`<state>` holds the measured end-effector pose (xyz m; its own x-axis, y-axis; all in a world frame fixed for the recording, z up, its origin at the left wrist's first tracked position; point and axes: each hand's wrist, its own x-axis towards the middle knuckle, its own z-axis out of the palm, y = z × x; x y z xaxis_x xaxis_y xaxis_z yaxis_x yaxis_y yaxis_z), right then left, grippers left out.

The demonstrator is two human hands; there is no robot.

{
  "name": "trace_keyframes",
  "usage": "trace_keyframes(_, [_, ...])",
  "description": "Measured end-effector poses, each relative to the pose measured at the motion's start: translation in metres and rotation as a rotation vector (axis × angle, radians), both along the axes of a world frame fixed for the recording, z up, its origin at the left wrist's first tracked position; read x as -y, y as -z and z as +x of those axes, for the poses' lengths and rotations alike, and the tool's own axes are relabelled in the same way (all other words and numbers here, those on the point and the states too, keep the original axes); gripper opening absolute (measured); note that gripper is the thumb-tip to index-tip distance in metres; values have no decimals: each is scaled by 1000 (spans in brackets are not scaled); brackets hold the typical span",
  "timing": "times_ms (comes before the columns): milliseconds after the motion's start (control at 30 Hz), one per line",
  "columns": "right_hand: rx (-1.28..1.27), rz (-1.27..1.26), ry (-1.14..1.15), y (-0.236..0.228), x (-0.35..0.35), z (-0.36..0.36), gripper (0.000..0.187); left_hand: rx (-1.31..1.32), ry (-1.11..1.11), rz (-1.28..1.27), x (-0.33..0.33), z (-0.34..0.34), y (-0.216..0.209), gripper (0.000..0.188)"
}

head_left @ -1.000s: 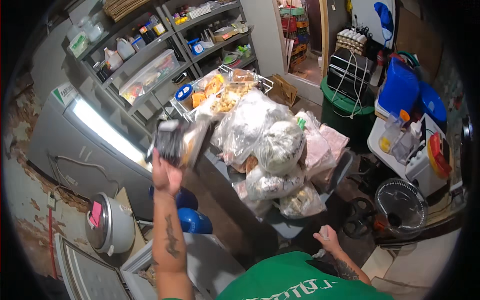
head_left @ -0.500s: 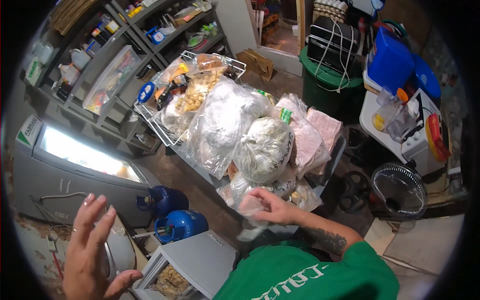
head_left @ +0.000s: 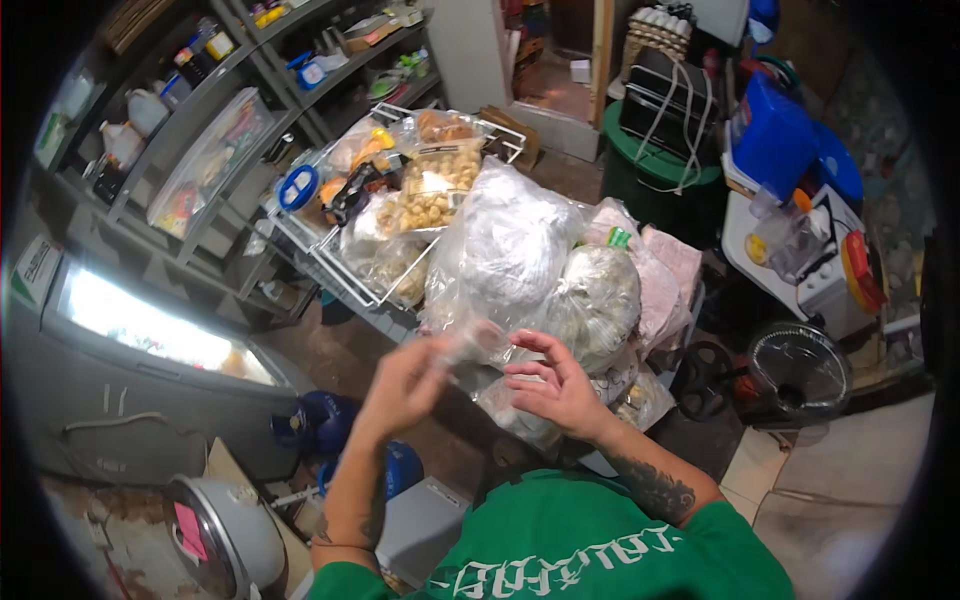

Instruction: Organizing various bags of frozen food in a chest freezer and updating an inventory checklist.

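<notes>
In front of the heaped table, my left hand [head_left: 405, 388] is closed, its fingers pinching a thin clear plastic bag [head_left: 478, 345] that is smeared by motion. My right hand [head_left: 558, 385] is just right of it, fingers bent and apart, with nothing visible between them. Beyond both hands lies a large knotted clear bag of white stuff [head_left: 515, 235]. A smaller knotted bag with pale contents [head_left: 595, 300] leans against its right side. Several pink packs [head_left: 668, 275] in clear wrap lie further right. More clear bags [head_left: 520, 412] sit under and beside my right hand.
A white wire basket [head_left: 330, 265] with bagged food stands at the table's far left. Grey shelves [head_left: 215, 190] and a lit freezer [head_left: 165, 330] are on the left. Blue gas cylinders [head_left: 318, 425] stand low left. A fan [head_left: 800, 370] and a green bin [head_left: 655, 180] are on the right.
My left hand has come from the lower left to the middle and now grips the clear bag my right hand held. My right hand has shifted slightly right and its fingers have spread.
</notes>
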<state>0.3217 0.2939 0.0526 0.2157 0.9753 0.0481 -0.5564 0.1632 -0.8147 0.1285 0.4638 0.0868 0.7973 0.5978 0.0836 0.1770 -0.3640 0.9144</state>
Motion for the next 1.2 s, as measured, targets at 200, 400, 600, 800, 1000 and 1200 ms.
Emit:
trace_keyframes(200, [460,-243,259,66,85,18,19,-404,-304,1184,-161,-8,3,42])
trace_keyframes(400, [305,-561,656,82,157,-9,12,-50,377,252,-68,85,-12,47])
trace_keyframes(600, [161,-442,620,102,139,2,35,119,312,665,12,183,35,48])
trace_keyframes(800, [136,-486,660,108,72,80,57,-513,229,627,24,210,1,36])
trace_keyframes(1000, [-454,-222,271,101,44,133,58,-235,293,705,31,227,-11,8])
trace_keyframes(1200, [-268,12,264,82,80,123,49,-129,36,280,39,195,-31,18])
